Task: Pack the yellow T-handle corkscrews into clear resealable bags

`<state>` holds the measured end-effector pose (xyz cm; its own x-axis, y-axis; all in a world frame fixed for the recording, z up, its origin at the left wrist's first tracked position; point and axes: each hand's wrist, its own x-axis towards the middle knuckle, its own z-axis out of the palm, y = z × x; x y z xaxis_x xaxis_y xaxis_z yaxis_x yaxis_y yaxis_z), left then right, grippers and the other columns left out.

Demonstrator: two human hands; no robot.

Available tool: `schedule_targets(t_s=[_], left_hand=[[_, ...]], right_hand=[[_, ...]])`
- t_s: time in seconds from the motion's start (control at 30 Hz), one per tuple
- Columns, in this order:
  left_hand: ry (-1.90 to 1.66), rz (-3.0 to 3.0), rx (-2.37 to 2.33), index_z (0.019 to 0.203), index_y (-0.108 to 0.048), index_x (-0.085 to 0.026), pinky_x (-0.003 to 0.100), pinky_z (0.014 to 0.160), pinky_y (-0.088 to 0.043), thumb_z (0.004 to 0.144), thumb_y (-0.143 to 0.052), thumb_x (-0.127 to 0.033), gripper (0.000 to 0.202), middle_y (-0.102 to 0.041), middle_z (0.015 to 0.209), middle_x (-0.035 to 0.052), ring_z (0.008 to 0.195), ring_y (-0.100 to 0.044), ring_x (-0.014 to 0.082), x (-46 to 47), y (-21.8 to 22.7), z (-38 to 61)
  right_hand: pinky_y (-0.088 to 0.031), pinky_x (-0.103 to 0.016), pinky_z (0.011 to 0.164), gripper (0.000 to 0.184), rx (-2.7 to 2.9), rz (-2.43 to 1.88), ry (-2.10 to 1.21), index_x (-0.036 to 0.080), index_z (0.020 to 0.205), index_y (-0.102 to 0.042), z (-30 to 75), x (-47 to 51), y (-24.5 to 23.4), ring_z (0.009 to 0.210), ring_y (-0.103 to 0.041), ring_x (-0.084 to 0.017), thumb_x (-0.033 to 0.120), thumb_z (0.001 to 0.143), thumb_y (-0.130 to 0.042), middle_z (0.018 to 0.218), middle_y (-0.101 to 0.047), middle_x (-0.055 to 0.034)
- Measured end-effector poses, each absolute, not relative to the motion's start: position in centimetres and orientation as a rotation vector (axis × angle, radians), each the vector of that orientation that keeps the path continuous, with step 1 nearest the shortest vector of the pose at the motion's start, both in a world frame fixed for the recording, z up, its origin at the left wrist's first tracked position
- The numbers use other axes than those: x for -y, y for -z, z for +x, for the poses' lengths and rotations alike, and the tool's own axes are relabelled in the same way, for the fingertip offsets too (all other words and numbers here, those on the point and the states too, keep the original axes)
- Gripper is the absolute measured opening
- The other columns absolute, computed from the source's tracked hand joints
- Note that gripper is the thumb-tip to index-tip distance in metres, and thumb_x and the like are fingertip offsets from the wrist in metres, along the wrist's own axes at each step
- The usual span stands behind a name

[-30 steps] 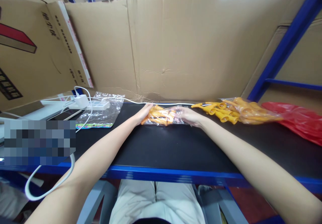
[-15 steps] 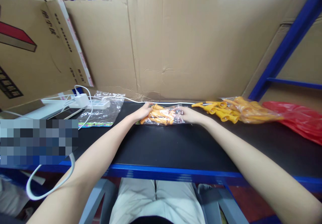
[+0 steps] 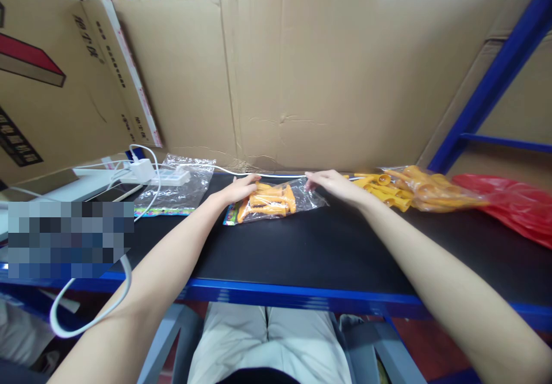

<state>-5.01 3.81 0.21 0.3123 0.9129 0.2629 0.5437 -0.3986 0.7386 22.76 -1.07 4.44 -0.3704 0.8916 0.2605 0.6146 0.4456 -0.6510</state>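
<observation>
A clear plastic bag (image 3: 308,199) with several orange plastic parts (image 3: 271,201) in it lies flat on the black table top. A colourful printed strip (image 3: 230,214) shows at its left end. My left hand (image 3: 239,189) is on the bag's upper left edge, with finger and thumb closed at the plastic; part of the grip is hidden. Over the bag's right end is my right hand (image 3: 330,185), its fingers apart and slightly bent. The fingertips are close to the bag's upper right corner; whether they touch it I cannot tell.
To the right lie loose yellow-orange horn-shaped parts (image 3: 382,188), a bag of similar parts (image 3: 431,188) and red plastic film (image 3: 509,203). At left are another clear bag (image 3: 181,194), a power strip (image 3: 172,177) and white cables. A cardboard wall (image 3: 336,79) stands behind.
The bag now lies flatter and tilted, with its printed left end and clear right end showing. My right hand has loosened and lifted off the right end. My left hand has shifted slightly left.
</observation>
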Motion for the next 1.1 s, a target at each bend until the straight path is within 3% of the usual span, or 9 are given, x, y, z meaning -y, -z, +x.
schedule_targets(t_s=[0.13, 0.27, 0.4, 0.5, 0.57, 0.67, 0.73, 0.93, 1.1], left_hand=[[-1.074, 2.088, -1.412, 0.090, -0.062, -0.020, 0.039, 0.098, -0.029, 0.073, -0.051, -0.028, 0.022, -0.067, 0.085, 0.0059, 0.101, -0.055, 0.0270, -3.9, -0.7, -4.8], [-1.016, 2.032, -1.577, 0.079, -0.062, -0.017, 0.030, 0.070, -0.044, 0.075, -0.047, -0.028, 0.019, -0.057, 0.049, 0.0019, 0.067, -0.062, 0.0216, -4.2, -1.0, -5.1], [-0.941, 1.956, -1.523, 0.080, -0.061, -0.014, 0.025, 0.063, -0.044, 0.076, -0.049, -0.026, 0.017, -0.060, 0.049, 0.0010, 0.058, -0.060, 0.0159, -4.1, -0.8, -4.7], [-0.893, 1.842, -1.404, 0.088, -0.059, -0.011, 0.023, 0.063, -0.044, 0.077, -0.051, -0.025, 0.020, -0.068, 0.073, 0.0062, 0.066, -0.060, 0.0130, -3.5, -0.5, -3.6], [-0.873, 1.780, -1.389, 0.099, -0.056, -0.011, 0.022, 0.061, -0.043, 0.079, -0.051, -0.026, 0.026, -0.068, 0.084, 0.0084, 0.072, -0.060, 0.0129, -3.0, -0.5, -2.7], [-0.872, 1.705, -1.370, 0.112, -0.049, -0.011, 0.020, 0.054, -0.040, 0.080, -0.052, -0.027, 0.036, -0.065, 0.095, 0.0107, 0.077, -0.059, 0.0140, -2.6, -0.3, -1.8], [-0.872, 1.667, -1.367, 0.112, -0.047, -0.011, 0.018, 0.050, -0.038, 0.081, -0.052, -0.026, 0.035, -0.064, 0.097, 0.0114, 0.077, -0.059, 0.0139, -2.6, -0.2, -1.5], [-0.819, 1.683, -1.468, 0.076, -0.056, -0.011, 0.017, 0.044, -0.033, 0.080, -0.052, -0.022, 0.012, -0.063, 0.077, 0.0082, 0.067, -0.057, 0.0123, -3.0, 0.1, -1.8], [-0.881, 1.535, -1.437, 0.060, -0.053, -0.012, 0.019, 0.047, -0.033, 0.073, -0.051, -0.007, 0.013, -0.065, 0.073, 0.0072, 0.070, -0.061, 0.0134, -3.2, -0.2, -2.2]], right_hand=[[-0.043, -0.025, 0.069, 0.023, 2.204, -1.358, -0.608, 0.014, 0.073, -0.065, 22.8, 0.9, -4.0, 0.075, -0.058, -0.016, 0.036, 0.073, -0.058, 0.078, -0.066, -0.0044], [-0.041, -0.035, 0.078, 0.015, 2.146, -1.592, -0.063, 0.016, 0.075, -0.063, 23.1, 0.1, -2.9, 0.088, -0.057, -0.021, 0.027, 0.076, -0.053, 0.089, -0.065, -0.0068], [-0.039, -0.045, 0.082, 0.022, 2.006, -1.822, 0.267, 0.016, 0.080, -0.061, 23.7, -0.5, -2.4, 0.097, -0.055, -0.027, 0.034, 0.080, -0.048, 0.097, -0.062, -0.0117], [-0.041, -0.044, 0.077, 0.038, 1.953, -2.008, 0.091, 0.013, 0.075, -0.061, 23.9, -0.8, -2.6, 0.090, -0.058, -0.030, 0.046, 0.083, -0.042, 0.090, -0.063, -0.0161], [-0.043, -0.039, 0.074, 0.044, 1.996, -2.028, -0.229, 0.013, 0.066, -0.060, 23.9, -0.8, -2.6, 0.081, -0.060, -0.027, 0.049, 0.083, -0.041, 0.083, -0.064, -0.0164], [-0.046, -0.029, 0.066, 0.037, 1.960, -1.784, -0.747, 0.013, 0.062, -0.058, 23.6, -0.7, -2.2, 0.066, -0.059, -0.016, 0.040, 0.084, -0.046, 0.075, -0.065, -0.0118], [-0.044, -0.023, 0.059, 0.025, 1.842, -1.635, -0.896, 0.013, 0.066, -0.059, 23.3, -0.7, -1.7, 0.059, -0.056, -0.011, 0.029, 0.083, -0.050, 0.071, -0.064, -0.0074], [-0.044, -0.019, 0.053, 0.016, 1.520, -1.311, -1.207, 0.012, 0.066, -0.056, 22.7, -1.2, -0.5, 0.048, -0.049, -0.005, 0.013, 0.081, -0.052, 0.057, -0.058, -0.0007], [-0.050, -0.021, 0.053, 0.012, 1.346, -1.409, -1.289, 0.012, 0.070, -0.053, 22.8, -1.1, -0.8, 0.049, -0.055, -0.007, 0.010, 0.081, -0.054, 0.059, -0.059, -0.0018]])
